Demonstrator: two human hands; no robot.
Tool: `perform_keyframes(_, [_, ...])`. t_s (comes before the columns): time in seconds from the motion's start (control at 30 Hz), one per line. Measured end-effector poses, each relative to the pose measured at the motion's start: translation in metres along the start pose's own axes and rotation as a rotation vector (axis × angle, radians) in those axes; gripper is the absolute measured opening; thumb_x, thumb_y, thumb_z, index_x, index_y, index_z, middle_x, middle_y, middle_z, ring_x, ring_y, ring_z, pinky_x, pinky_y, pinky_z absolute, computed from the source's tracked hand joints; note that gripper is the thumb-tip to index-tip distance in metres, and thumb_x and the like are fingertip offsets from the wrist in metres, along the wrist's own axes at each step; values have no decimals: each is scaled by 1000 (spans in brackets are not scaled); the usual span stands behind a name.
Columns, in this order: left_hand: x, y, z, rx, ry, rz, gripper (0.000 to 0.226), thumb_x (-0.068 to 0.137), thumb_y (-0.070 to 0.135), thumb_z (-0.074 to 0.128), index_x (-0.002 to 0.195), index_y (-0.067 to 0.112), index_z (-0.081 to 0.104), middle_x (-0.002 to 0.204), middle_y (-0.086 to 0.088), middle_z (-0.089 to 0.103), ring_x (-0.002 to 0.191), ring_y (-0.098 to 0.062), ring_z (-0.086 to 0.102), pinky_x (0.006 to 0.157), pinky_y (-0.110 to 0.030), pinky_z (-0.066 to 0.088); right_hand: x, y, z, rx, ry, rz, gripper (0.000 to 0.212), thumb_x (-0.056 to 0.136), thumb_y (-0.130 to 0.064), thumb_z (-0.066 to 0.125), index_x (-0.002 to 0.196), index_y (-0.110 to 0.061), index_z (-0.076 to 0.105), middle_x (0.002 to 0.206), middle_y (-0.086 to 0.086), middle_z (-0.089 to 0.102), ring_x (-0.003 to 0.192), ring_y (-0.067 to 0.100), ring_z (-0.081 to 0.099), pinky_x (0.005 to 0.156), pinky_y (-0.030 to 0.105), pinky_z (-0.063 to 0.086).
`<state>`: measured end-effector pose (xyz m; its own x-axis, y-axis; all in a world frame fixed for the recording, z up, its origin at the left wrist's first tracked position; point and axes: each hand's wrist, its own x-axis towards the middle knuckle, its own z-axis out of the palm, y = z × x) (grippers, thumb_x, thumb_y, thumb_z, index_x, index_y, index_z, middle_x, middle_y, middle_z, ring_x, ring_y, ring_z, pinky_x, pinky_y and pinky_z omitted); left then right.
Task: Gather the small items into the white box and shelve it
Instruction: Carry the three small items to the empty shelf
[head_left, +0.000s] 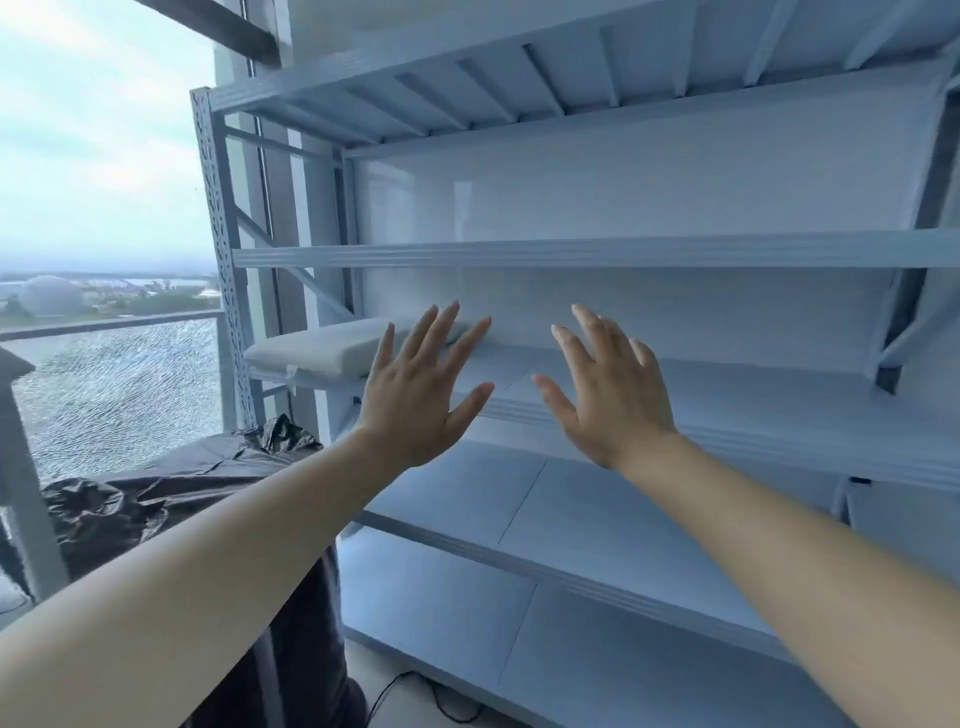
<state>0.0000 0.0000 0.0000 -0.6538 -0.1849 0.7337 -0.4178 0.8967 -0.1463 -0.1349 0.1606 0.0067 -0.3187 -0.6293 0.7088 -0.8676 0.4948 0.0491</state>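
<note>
A tall white metal shelving unit (571, 249) fills the view in front of me, with several bare shelves. My left hand (415, 395) and my right hand (608, 395) are both raised side by side before the middle shelf, backs toward me, fingers spread, holding nothing. Neither the white box nor any small items appear in the head view.
A white foam pad (317, 345) lies at the left end of the middle shelf. A bulky thing wrapped in black plastic (171, 488) stands to the left of the unit. A window (104, 208) with a railing is at far left. A black cable (431, 696) runs on the floor.
</note>
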Motion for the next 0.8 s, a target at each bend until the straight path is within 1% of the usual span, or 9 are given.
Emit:
perform_keyframes(0.03, [-2,-2,-2,-3,-10,9,63,90,61,17,145,35,6,157,-3,11,144,-23,9,115,-53,9,-1,-4,-1,3,0,22,63,91,-52,24,140,-13,32,152,9,20,136,28,22,107,52,26])
perform_keyframes(0.13, [-6,-8,-2,9,35,52,62,90,61,17,145,35,7,157,-3,13,144,-23,10,114,-52,9,-6,-13,-2,-23,45,47,60,92,-50,29,139,-12,33,152,10,22,136,28,24,106,52,26])
perform_keyframes(0.3, [-8,-7,-6,-61,77,101,62,90,60,18,145,36,8,156,-3,16,143,-23,14,114,-52,11,-20,-22,-15,-51,73,87,58,93,-48,34,136,-10,37,150,11,27,134,30,29,103,52,30])
perform_keyframes(0.4, [-8,5,-10,-111,89,147,61,90,60,19,145,35,10,156,-3,17,143,-23,15,113,-53,12,-36,-19,-30,-71,95,128,57,92,-47,35,135,-10,39,149,12,28,133,30,30,102,52,31])
perform_keyframes(0.5, [-9,28,-16,-184,92,211,62,90,59,21,146,34,10,156,-3,17,143,-23,15,113,-54,14,-61,-15,-50,-102,107,172,56,93,-46,36,136,-10,39,149,11,28,133,29,30,103,51,30])
perform_keyframes(0.63, [-16,76,-28,-319,118,332,61,90,59,22,146,35,12,155,-2,20,142,-22,16,112,-52,14,-106,-10,-84,-138,120,209,53,94,-44,39,134,-9,42,146,12,32,131,28,35,101,50,32])
perform_keyframes(0.8, [-34,151,-50,-496,144,501,61,91,59,22,146,35,12,155,-1,21,142,-21,17,112,-52,13,-172,0,-136,-220,131,282,56,91,-47,33,131,-9,46,144,12,37,127,28,42,98,46,38])
